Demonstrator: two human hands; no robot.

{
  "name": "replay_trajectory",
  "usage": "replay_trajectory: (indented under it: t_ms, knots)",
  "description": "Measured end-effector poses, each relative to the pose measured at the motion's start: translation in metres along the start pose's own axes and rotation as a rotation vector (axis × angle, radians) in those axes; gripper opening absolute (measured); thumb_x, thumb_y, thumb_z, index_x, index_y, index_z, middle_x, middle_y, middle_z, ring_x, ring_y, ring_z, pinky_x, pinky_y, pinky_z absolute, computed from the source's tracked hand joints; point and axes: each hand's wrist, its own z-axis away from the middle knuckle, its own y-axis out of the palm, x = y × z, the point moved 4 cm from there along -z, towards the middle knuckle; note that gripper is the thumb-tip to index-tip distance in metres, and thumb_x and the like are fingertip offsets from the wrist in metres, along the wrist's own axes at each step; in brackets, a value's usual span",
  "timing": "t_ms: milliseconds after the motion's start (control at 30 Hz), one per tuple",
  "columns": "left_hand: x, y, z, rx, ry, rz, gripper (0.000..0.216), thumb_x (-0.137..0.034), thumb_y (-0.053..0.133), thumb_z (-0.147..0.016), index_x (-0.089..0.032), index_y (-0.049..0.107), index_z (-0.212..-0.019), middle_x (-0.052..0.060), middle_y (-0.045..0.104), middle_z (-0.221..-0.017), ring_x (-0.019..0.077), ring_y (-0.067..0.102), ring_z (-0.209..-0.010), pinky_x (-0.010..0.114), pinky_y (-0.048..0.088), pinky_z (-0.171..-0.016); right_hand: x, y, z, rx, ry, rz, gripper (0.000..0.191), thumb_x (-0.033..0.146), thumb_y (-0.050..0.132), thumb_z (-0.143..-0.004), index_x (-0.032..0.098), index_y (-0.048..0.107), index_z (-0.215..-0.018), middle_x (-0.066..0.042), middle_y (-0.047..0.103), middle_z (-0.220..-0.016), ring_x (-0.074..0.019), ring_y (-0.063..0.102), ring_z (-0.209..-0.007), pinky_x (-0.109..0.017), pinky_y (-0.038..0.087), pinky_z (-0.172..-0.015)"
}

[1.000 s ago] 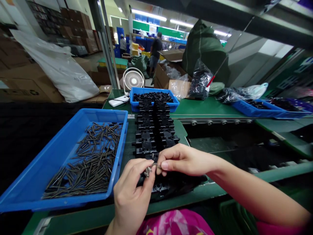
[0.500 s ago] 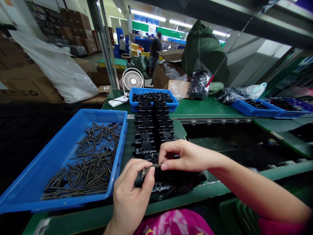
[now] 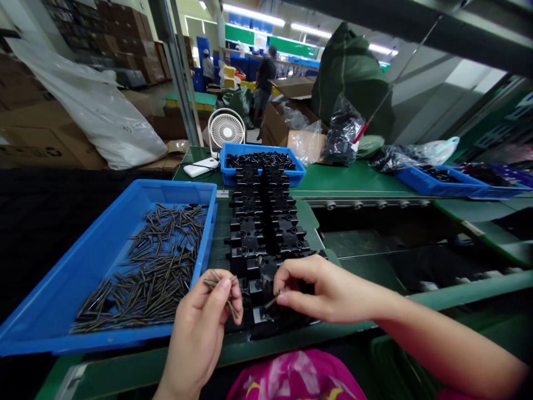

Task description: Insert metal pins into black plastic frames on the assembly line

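Fingers of our right hand close in a pinch on one thin metal pin, held over the nearest of the black parts, whose row runs toward twelve o'clock. At its nine o'clock, our left hand curls round several more pins; at ten, we note the blue tray of loose pins.

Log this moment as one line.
left hand: holding several thin metal rods | right hand: pinching a rod over black plastic parts | blue bin: more rods
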Motion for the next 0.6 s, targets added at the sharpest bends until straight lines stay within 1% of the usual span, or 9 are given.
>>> replay_trajectory:
  t_ms: [100,167,400,533,600]
  knots:
    - [0.004,-0.007,0.0,-0.019,-0.001,-0.016,0.012,-0.031,0.054,-0.088,-0.02,0.059,-0.087,0.0,0.055,-0.077,0.0121,0.052,-0.064,0.023,0.045,-0.049,-0.006,0.007,-0.001,0.009,0.024,0.076,0.011,0.025,0.055,-0.089,0.015,0.059,-0.09,0.001,0.058,-0.073,-0.0075,0.049,-0.063,-0.017,0.038,-0.058]
    - [0.005,-0.009,0.0,-0.03,-0.003,-0.023,0.012,-0.031,0.055,-0.088,-0.02,0.06,-0.089,0.0,0.056,-0.078,0.0125,0.053,-0.065,0.023,0.046,-0.05,-0.008,0.01,-0.002,0.009,0.008,0.113,0.01,0.024,0.055,-0.088,0.015,0.059,-0.09,0.002,0.058,-0.073,-0.0074,0.049,-0.063,-0.017,0.037,-0.058]
    - [0.005,-0.014,0.005,-0.068,0.013,-0.01,0.012,-0.03,0.056,-0.086,-0.019,0.061,-0.09,0.001,0.057,-0.076,0.014,0.054,-0.066,0.024,0.048,-0.052,-0.006,0.013,0.0,0.02,-0.074,0.222,0.007,0.019,0.056,-0.087,0.015,0.06,-0.092,-0.001,0.063,-0.084,-0.0102,0.055,-0.075,-0.02,0.04,-0.069]
    - [0.003,-0.011,0.011,-0.082,0.012,0.004,0.01,-0.028,0.056,-0.085,-0.019,0.061,-0.088,0.001,0.057,-0.074,0.014,0.054,-0.064,0.024,0.047,-0.051,-0.006,0.015,0.0,0.009,-0.099,0.267,0.008,0.017,0.057,-0.087,0.014,0.061,-0.093,-0.002,0.063,-0.085,-0.011,0.056,-0.077,-0.02,0.041,-0.07]
    - [0.0,-0.007,0.014,-0.082,-0.002,-0.007,0.009,-0.028,0.055,-0.086,-0.02,0.06,-0.086,0.001,0.057,-0.074,0.0138,0.054,-0.063,0.023,0.047,-0.051,-0.005,0.018,-0.001,0.023,-0.133,0.292,0.009,0.017,0.057,-0.087,0.013,0.062,-0.093,-0.003,0.064,-0.086,-0.0118,0.056,-0.081,-0.021,0.042,-0.074]
